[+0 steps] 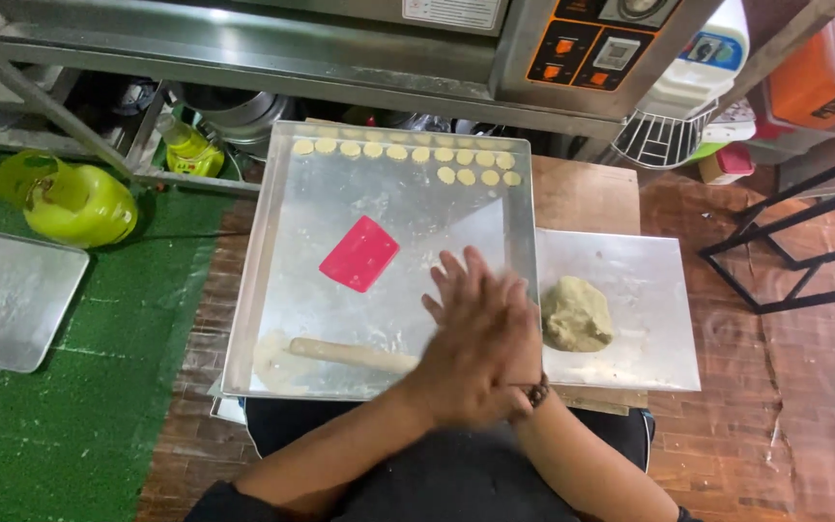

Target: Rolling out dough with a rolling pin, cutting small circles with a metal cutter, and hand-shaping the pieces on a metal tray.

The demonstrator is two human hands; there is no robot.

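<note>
My left hand (480, 353) and my right hand (451, 280) are pressed palm to palm over the near right corner of a large metal tray (282, 290). Motion blurs them, and anything between the palms is hidden. My right wrist wears a beaded bracelet (536, 391). Just left of my hands a wooden rolling pin (350, 355) rests on a flattened patch of dough (273, 362). A pink plastic scraper (359, 253) sits mid-tray. Small pale dough rounds (408, 153) line the far edge. A lump of dough (577, 314) lies on a smaller metal sheet (649, 280) to the right.
A steel oven with an orange control panel (591, 48) stands behind the tray. At the left, on a green mat (70, 416), are a yellow-green gas cylinder (70, 198) and another metal tray (7, 295). A black metal frame (804, 242) stands at the right.
</note>
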